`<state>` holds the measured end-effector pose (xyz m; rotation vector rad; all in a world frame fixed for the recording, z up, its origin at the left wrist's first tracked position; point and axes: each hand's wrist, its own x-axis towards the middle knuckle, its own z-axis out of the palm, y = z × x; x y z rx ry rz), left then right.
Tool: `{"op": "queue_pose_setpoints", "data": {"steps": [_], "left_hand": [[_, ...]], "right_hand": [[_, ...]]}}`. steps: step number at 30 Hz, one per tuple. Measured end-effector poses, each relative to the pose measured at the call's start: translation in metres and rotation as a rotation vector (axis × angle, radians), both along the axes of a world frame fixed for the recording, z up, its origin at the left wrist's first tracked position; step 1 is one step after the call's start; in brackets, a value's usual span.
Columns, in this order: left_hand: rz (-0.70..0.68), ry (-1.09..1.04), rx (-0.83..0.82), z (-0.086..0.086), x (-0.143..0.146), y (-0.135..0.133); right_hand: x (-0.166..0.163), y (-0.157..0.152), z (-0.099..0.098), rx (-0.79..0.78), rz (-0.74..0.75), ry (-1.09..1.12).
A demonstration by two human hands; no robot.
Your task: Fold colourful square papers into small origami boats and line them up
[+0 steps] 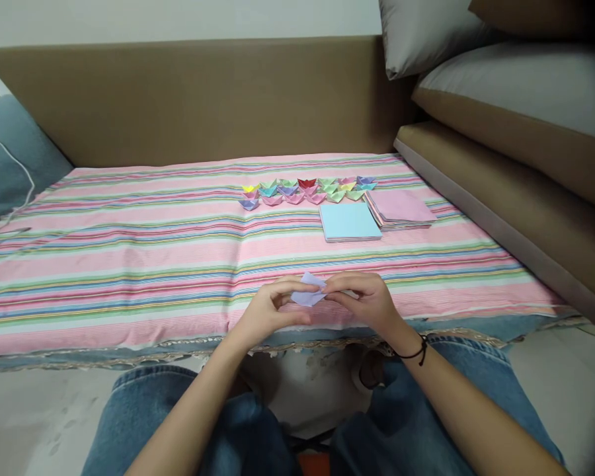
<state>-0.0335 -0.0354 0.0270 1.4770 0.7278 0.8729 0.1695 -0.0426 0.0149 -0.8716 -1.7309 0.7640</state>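
A small lilac folded paper (308,291) sits between both my hands, just above the near edge of the striped cloth (129,264). My left hand (272,309) pinches its left side with bent fingers. My right hand (364,299), with a black band at the wrist, grips its right side. Further back lie several small folded paper boats (307,190) in many colours, in rows. A light blue paper stack (350,221) and a pink paper stack (401,208) lie side by side behind my hands.
A brown sofa back (203,99) runs behind the cloth. Brown and grey cushions (515,99) are piled at the right. A blue cushion (10,158) with a white cable lies at the left. My knees in blue jeans (426,410) are below.
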Motion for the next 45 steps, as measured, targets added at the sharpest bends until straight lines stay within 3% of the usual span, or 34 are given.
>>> {"op": "queue_pose_setpoints", "data": {"steps": [6, 11, 20, 30, 36, 45], "left_hand": [[0.224, 0.022, -0.008, 0.003, 0.002, 0.001], [0.332, 0.005, -0.052, -0.005, 0.008, -0.001], [0.316, 0.047, -0.034, -0.004, 0.007, -0.003], [0.232, 0.162, 0.032, -0.003, 0.006, -0.002], [0.272, 0.156, 0.081, -0.011, 0.005, 0.000], [0.263, 0.137, 0.094, -0.008, 0.007, 0.000]], "right_hand": [[-0.002, -0.002, -0.004, 0.005, 0.142, -0.059], [-0.008, -0.004, -0.006, -0.039, 0.129, -0.078], [-0.011, -0.001, -0.012, -0.237, 0.131, 0.102], [-0.015, -0.004, -0.011, -0.428, 0.029, 0.218], [-0.017, -0.006, -0.012, -0.449, 0.000, 0.238], [-0.020, -0.007, -0.013, -0.471, -0.064, 0.344]]}}
